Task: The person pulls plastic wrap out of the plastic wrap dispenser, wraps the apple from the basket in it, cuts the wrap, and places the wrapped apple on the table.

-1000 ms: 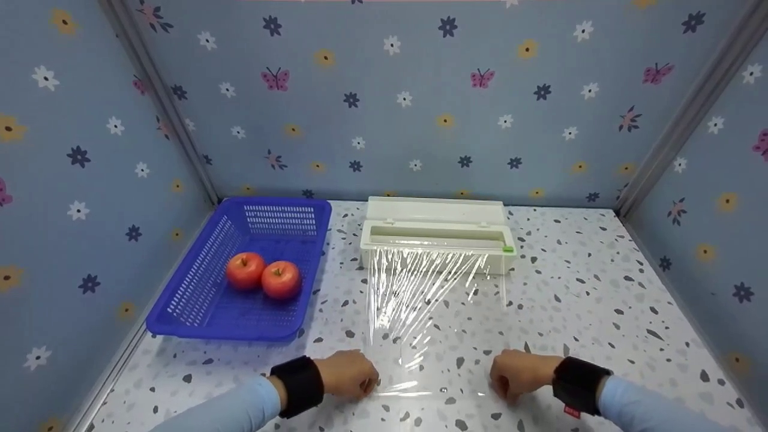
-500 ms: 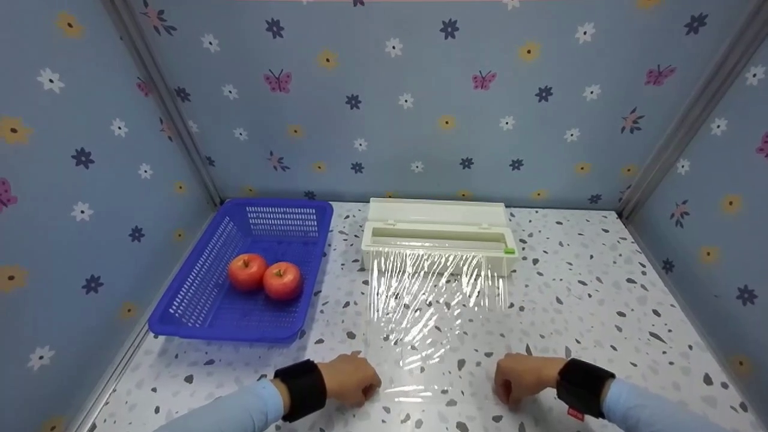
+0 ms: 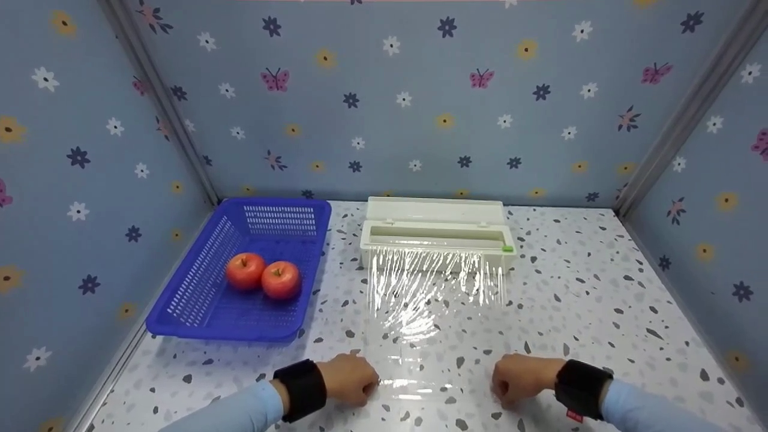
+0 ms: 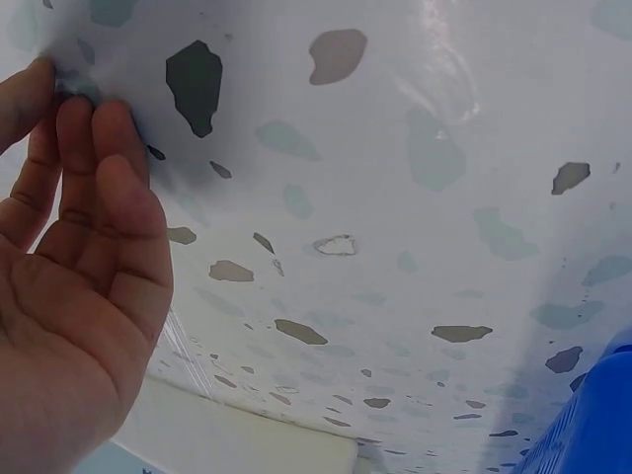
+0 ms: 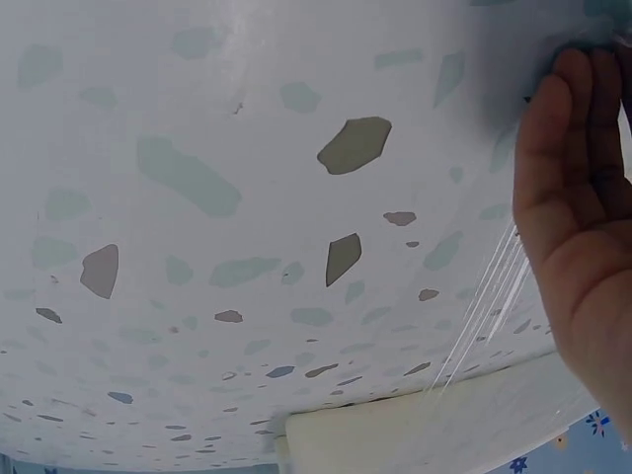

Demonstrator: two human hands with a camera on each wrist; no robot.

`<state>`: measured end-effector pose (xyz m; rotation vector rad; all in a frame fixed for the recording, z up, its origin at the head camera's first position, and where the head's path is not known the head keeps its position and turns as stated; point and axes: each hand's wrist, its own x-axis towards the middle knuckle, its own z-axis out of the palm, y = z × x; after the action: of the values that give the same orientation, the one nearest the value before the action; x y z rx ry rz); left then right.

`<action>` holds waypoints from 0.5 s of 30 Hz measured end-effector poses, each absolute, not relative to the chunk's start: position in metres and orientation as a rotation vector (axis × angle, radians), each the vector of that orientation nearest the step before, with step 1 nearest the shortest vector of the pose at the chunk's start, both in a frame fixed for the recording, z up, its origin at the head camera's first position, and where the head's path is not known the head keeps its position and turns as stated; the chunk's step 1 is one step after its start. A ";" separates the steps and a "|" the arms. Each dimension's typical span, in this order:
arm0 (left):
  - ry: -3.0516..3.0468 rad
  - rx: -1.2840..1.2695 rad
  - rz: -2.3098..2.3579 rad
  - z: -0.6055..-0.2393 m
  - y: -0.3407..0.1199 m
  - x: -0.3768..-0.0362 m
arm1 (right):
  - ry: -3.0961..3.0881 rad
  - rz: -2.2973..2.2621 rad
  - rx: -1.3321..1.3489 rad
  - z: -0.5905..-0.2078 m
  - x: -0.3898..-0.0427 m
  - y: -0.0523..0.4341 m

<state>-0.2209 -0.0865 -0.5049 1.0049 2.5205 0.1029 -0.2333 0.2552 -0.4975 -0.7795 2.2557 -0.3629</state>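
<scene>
Pinching film [image 3: 414,327] in left hand [image 3: 348,379] and right hand [image 3: 521,379]; holding it spread between both, out from box [image 3: 438,225] ahead of them. Seemingly at pull-out step; next, probably needing even tension.

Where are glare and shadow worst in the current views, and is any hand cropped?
Head: white glare streaks on the clear film, whose lower sides fade into the speckled table; left wrist: dark shadow beside the left hand, cropped by the left edge, pale glare upper right; right wrist: similar shadow beside the right hand, cropped by the right edge.
</scene>
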 end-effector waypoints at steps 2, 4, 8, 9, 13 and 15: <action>2.515 1.005 0.114 -0.502 -0.087 -0.223 | 2.271 -0.350 -0.777 -0.496 -0.234 0.256; 2.519 1.019 0.126 -0.499 -0.087 -0.226 | 2.292 -0.330 -0.773 -0.494 -0.234 0.256; 2.523 1.031 0.168 -0.493 -0.088 -0.231 | 2.326 -0.343 -0.805 -0.491 -0.237 0.256; 2.525 1.018 0.178 -0.491 -0.088 -0.232 | 2.328 -0.371 -0.822 -0.490 -0.238 0.255; 2.562 0.962 0.222 -0.483 -0.091 -0.236 | 2.354 -0.511 -0.889 -0.485 -0.246 0.250; 2.585 0.940 0.258 -0.477 -0.093 -0.239 | 2.376 -0.565 -0.901 -0.482 -0.250 0.247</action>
<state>-0.2385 -0.0932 -0.4774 0.9396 2.5853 0.2581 -0.2498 0.2471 -0.4815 -0.9009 2.3756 -0.5646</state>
